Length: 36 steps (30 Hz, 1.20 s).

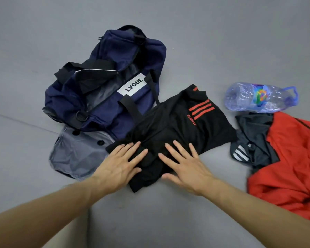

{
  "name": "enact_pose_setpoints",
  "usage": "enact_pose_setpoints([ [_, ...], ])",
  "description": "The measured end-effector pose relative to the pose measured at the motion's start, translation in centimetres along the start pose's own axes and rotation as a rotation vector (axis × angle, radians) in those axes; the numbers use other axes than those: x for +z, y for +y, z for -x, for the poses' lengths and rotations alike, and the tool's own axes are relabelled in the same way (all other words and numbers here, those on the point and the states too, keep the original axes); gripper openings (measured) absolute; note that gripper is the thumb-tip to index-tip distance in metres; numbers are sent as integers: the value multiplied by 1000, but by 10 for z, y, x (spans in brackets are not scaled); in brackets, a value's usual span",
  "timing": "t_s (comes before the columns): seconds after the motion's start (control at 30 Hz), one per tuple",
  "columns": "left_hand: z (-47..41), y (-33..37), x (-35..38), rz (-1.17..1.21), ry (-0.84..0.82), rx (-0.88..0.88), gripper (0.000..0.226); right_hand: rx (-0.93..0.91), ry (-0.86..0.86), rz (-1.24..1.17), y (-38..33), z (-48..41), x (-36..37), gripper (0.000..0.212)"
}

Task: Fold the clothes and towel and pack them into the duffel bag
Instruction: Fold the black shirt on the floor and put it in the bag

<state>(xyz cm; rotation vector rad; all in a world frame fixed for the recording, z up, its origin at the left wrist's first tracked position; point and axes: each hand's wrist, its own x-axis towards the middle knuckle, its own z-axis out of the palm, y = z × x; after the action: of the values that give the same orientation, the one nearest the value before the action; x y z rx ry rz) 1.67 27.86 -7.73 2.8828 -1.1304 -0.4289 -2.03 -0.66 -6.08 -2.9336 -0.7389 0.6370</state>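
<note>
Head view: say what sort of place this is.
Probably a plain indoor floor or mat: a seamed grey surface with a navy duffel bag, a red garment and a plastic bottle lying on it.

From my remote feed I see a clear, blue-tinted, crumpled plastic bottle lying on its side at the right. It has a multicoloured label and a blue carry handle on its right end. It rests on a plain grey surface, which has a faint seam at the left.
</note>
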Motion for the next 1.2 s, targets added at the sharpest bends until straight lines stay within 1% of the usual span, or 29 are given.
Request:
enact_pose_setpoints([
  [0.1, -4, 34, -2, 53, 30, -3, 59, 19, -170, 65, 36, 15, 3, 81],
  [0.2, -3, 74, -3, 113, 61, 80, 58, 42, -239, 143, 72, 37, -4, 82],
  [0.27, 3, 98, 0, 162, 13, 145, 60, 81, -212, 185, 85, 57, -8, 81],
  [0.33, 10, 114, 4, 173, -44, 206, 73, 98, -149, 153, 81, 83, -6, 75],
  [0.37, 12, 117, 4, 152, -48, 233, 77, 78, -107, 118, 72, 98, 0, 73],
  [0.43, 16, 115, 2, 106, -42, 309, 77, 8, -26, 26, 43, 128, 15, 73],
  [0.5, 18, 110, 0, 39, -34, 412, 77, -44, 7, -58, 15, 150, 35, 75],
  [0.53, 20, 107, -1, 8, -59, 449, 78, -42, 14, -75, 2, 157, 44, 76],
  [0.6, 19, 99, 0, -52, -106, 492, 80, 25, 4, -81, -17, 156, 60, 78],
  [0.7, 9, 85, 1, -90, -158, 442, 89, 159, -32, -117, -27, 141, 72, 82],
  [0.77, 2, 80, 3, -97, -192, 410, 93, 212, -21, -138, -23, 134, 75, 82],
  [0.83, -3, 80, 4, -107, -211, 401, 93, 213, 3, -119, -18, 131, 75, 84],
  [0.9, -4, 84, 5, -106, -202, 378, 90, 177, 25, -74, -16, 130, 73, 83],
  [1.0, -5, 93, 7, -106, -174, 349, 89, 155, 74, -23, -14, 127, 70, 73],
  [1.1, -5, 101, 8, -109, -128, 323, 93, 178, 202, -75, -16, 124, 66, 44],
  [1.13, -4, 103, 6, -98, -113, 315, 93, 199, 223, -130, -17, 123, 63, 41],
  [1.2, -1, 106, 3, -48, -76, 305, 89, 226, 258, -263, -23, 126, 59, 43],
])
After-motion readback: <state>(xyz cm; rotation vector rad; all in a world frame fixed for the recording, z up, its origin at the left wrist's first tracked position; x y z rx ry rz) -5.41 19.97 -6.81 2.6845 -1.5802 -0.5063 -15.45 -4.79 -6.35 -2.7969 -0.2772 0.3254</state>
